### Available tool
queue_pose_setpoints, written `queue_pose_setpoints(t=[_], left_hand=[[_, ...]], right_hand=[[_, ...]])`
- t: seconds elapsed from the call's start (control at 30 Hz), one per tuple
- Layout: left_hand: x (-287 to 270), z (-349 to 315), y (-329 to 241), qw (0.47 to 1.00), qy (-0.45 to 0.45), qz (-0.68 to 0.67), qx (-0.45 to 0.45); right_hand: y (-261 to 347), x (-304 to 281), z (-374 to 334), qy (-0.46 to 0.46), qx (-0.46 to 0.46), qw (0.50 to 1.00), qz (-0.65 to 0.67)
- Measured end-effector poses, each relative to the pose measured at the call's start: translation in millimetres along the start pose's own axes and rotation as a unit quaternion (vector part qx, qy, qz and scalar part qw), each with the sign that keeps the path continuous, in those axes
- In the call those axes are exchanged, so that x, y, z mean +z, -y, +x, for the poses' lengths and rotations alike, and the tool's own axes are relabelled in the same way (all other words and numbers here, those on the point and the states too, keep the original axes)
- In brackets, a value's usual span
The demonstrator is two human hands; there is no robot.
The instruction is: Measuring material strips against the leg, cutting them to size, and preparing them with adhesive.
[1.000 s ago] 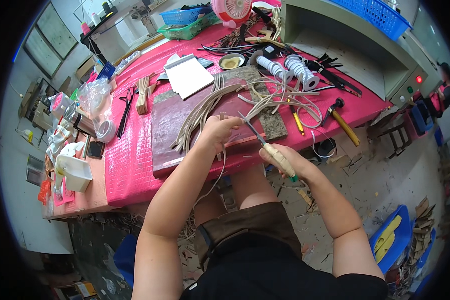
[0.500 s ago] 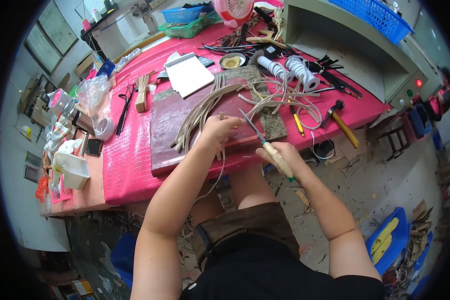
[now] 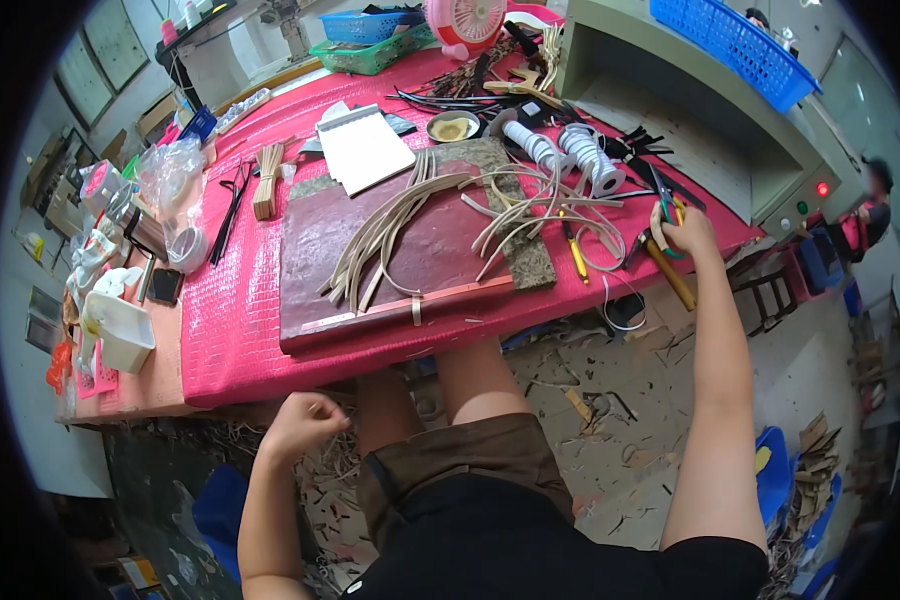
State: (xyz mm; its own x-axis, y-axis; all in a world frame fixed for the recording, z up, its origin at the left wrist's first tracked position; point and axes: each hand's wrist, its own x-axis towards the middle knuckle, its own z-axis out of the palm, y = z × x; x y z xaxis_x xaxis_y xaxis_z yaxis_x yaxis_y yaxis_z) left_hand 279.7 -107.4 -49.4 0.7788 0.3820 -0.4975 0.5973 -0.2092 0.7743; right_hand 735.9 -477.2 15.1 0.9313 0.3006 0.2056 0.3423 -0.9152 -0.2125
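Note:
My right hand (image 3: 692, 232) grips scissors (image 3: 661, 190) with wrapped handles and a green end, at the table's right edge. Just beneath it lies a hammer with a wooden handle (image 3: 670, 276). My left hand (image 3: 308, 422) is curled closed in front of the table's near edge, above the floor; whatever it may hold is hidden. Pale strips (image 3: 390, 225) fan out in a bundle over the dark red board (image 3: 450, 235), and more strips (image 3: 515, 215) loop to the right. A short pale piece (image 3: 416, 310) sits at the board's front edge.
Two spools of white cord (image 3: 590, 160), a yellow-handled tool (image 3: 576, 252), a dish (image 3: 452, 126) and a white notepad (image 3: 365, 150) lie around the board. A green metal box (image 3: 660, 70) stands at the right. Scraps litter the floor (image 3: 610, 400).
My right hand has carried the scissors from over the board to the right, beside the hammer. My left hand has left the strips and dropped down and left, off the table.

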Motion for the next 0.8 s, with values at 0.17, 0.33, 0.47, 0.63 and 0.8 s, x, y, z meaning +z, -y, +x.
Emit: queue_pose_setpoints(t=[0.17, 0.33, 0.47, 0.63, 0.8], left_hand=[[-16.2, -41.7, 59.3, 0.985, -0.128, -0.016, -0.111], [-19.5, -33.1, 46.4, 0.981, -0.168, -0.095, -0.015], [-18.3, -4.2, -46.2, 0.961, -0.234, 0.092, 0.117], [-12.8, 67.2, -133.3, 0.872, -0.353, 0.275, 0.197], [2.9, 139.3, -166.0, 0.846, -0.303, 0.427, 0.104]], right_hand=[[19.5, -7.4, 12.1, -0.006, -0.109, 0.993, -0.042], [87.1, 27.6, 29.8, -0.037, -0.41, 0.911, 0.011], [129.6, 62.3, 32.2, -0.003, -0.464, 0.867, -0.182], [147.1, 63.3, 41.6, 0.059, -0.42, 0.89, -0.164], [150.7, 80.7, 49.6, 0.008, -0.447, 0.889, -0.099]])
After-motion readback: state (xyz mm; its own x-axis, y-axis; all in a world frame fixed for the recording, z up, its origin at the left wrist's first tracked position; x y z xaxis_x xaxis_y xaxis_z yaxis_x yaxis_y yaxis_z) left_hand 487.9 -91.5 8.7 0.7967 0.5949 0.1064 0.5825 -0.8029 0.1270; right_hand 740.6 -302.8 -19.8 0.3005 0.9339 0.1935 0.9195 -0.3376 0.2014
